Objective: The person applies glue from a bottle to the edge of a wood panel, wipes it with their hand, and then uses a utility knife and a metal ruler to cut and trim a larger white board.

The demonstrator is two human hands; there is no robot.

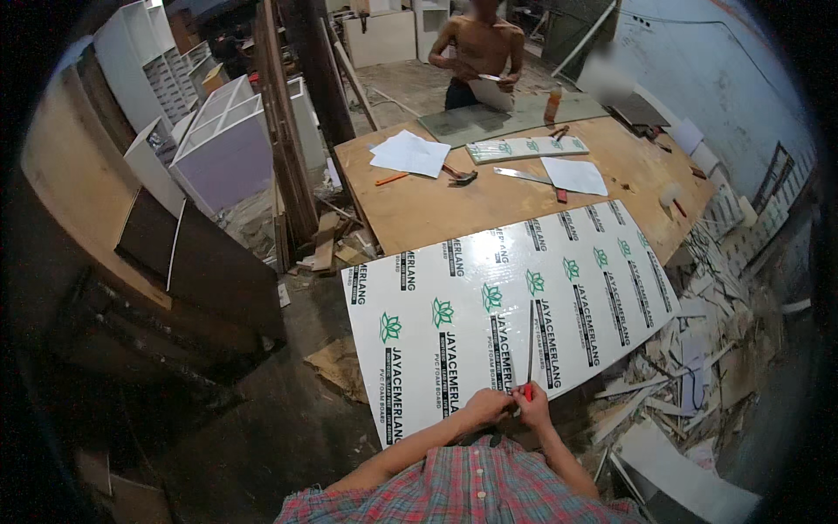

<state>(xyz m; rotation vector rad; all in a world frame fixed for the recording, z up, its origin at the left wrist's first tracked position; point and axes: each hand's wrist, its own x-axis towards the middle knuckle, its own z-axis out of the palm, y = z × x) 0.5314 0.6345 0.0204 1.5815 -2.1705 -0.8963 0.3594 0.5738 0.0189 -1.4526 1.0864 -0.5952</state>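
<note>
A large white foam board (419, 327) with printed green leaf emblems and dark lettering lies in front of me, its far part over the wooden table. My right hand (533, 409) is closed around a slim tool with a red handle (528, 392) at the board's near edge. A long, thin, dark part (532, 345) reaches from it across the board; its exact kind is unclear. Close beside it, my left hand (489, 406) is closed at the same edge, and its fingertips hide whatever may be in them.
On the wooden table (375, 201) lie a claw hammer (460, 176), white sheets (415, 155), a red-handled square (561, 196) and a narrow printed board (528, 148). A bottle (552, 105) stands near a person (484, 52) across the table. Scrap strips (663, 384) litter the right; cabinets (223, 144) stand left.
</note>
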